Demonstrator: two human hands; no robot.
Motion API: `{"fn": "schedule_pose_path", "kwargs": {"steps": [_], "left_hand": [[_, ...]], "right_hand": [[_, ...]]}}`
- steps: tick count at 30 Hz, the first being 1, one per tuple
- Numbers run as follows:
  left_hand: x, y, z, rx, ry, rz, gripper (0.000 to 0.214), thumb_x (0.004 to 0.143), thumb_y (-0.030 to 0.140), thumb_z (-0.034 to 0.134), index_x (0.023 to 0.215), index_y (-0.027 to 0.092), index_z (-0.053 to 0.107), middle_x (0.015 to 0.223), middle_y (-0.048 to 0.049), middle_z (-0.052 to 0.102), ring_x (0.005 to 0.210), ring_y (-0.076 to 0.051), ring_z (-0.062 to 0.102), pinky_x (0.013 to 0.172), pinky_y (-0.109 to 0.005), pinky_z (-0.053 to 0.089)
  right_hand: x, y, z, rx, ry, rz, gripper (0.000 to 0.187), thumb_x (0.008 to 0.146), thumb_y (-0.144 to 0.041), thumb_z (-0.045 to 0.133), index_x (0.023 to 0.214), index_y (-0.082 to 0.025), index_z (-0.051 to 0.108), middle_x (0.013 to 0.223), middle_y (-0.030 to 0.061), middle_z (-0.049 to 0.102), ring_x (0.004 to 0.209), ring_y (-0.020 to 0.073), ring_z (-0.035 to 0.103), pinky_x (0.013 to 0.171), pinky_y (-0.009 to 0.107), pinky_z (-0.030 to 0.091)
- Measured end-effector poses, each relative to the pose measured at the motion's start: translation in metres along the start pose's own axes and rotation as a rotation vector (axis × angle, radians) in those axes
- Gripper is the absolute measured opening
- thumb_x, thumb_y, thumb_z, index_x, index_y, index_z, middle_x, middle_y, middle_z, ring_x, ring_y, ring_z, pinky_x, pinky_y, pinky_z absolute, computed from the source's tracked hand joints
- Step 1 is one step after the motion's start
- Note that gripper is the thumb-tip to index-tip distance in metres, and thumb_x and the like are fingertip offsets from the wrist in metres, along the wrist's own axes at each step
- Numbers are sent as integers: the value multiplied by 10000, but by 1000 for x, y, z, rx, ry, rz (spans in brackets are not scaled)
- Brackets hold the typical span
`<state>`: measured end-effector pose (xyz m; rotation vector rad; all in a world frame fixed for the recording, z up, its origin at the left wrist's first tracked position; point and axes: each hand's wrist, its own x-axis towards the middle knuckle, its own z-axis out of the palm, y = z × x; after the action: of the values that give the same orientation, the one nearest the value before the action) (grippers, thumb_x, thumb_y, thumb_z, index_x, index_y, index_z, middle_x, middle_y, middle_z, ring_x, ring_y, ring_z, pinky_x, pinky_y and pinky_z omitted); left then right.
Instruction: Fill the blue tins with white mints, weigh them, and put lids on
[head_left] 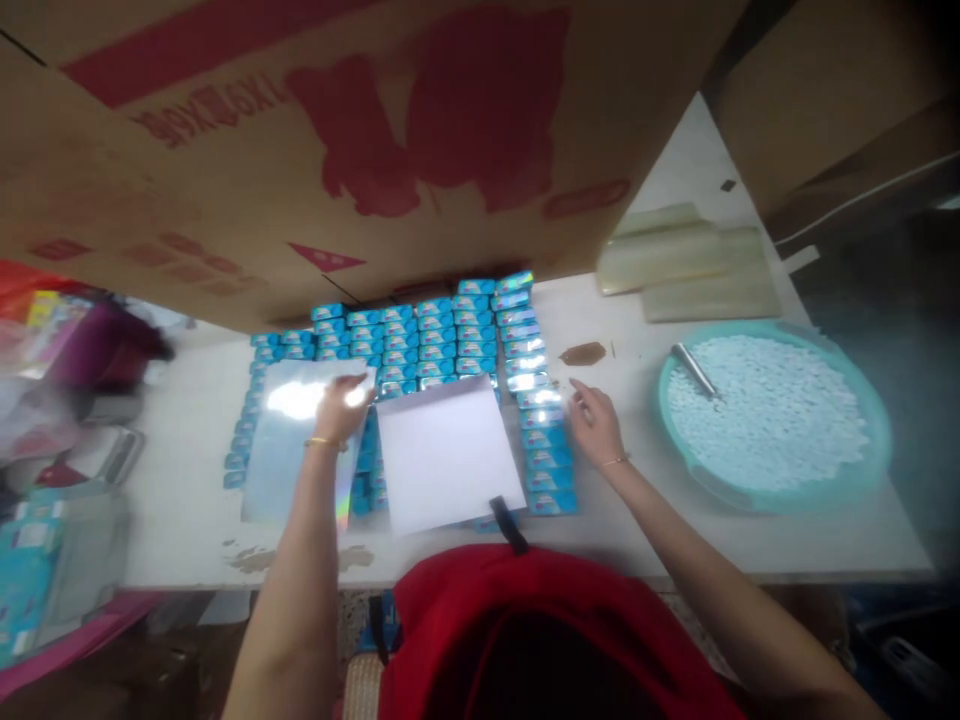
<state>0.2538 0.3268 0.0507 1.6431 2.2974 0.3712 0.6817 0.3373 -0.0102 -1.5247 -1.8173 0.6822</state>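
My left hand [341, 410] is at the upper right edge of a shiny silver sheet [289, 465], with its fingers closed on that edge. The sheet covers part of the rows of small blue boxes [439, 340]. Beside it a plain white sheet [450, 455] lies tilted over more of the boxes. My right hand [596, 425] is just right of the rightmost column of blue boxes [547, 440], fingers apart and holding nothing I can see. Whether its fingertips touch the boxes is unclear.
A turquoise basin [877, 440] full of small pale pieces stands at the right, with a metal scoop [696, 370] in it. Clear plastic sheets [697, 265] lie behind. A large cardboard box [247, 200] blocks the back. Blurred items crowd the left.
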Motion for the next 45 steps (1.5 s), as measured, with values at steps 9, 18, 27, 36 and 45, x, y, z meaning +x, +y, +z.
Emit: {"fn": "schedule_pose_path", "kwargs": {"steps": [9, 18, 27, 36, 45], "left_hand": [[-63, -20, 42, 225, -107, 64, 275, 776, 321, 545, 1032, 227, 574, 1214, -110, 551, 1128, -296, 468, 918, -424, 350], [-79, -9, 18, -111, -37, 182, 209, 845, 276, 478, 1011, 216, 589, 943, -50, 673, 898, -198, 605, 887, -356, 363], [-98, 7, -1, 137, 45, 287, 284, 875, 226, 474, 1119, 292, 605, 1236, -92, 590, 1131, -251, 509, 941, -437, 311], [-118, 8, 9, 36, 137, 292, 152, 879, 225, 460, 922, 239, 606, 1172, -73, 625, 1110, -230, 524, 935, -409, 302], [-152, 64, -42, -744, 415, -212, 174, 765, 350, 645, 793, 207, 550, 790, -14, 619, 788, -167, 591, 768, -305, 459]], "right_hand": [[21, -125, 54, 96, -193, -281, 368, 924, -290, 389, 1258, -225, 528, 1108, 107, 561, 1059, 251, 489, 919, 409, 393], [20, -177, 154, -112, -571, -502, 281, 915, -281, 448, 1130, -176, 597, 1083, 116, 627, 1086, 260, 484, 928, 406, 294], [35, -197, 148, -58, -726, -301, 314, 918, -300, 424, 686, -203, 612, 731, 21, 665, 745, 170, 568, 730, 294, 312], [51, -191, 160, -105, -737, -242, 303, 910, -289, 439, 704, -217, 648, 729, 22, 673, 716, 169, 567, 738, 301, 348], [49, -198, 137, 341, -518, -210, 477, 932, -523, 315, 1056, -185, 629, 1030, 85, 628, 1006, 213, 529, 902, 358, 374]]}}
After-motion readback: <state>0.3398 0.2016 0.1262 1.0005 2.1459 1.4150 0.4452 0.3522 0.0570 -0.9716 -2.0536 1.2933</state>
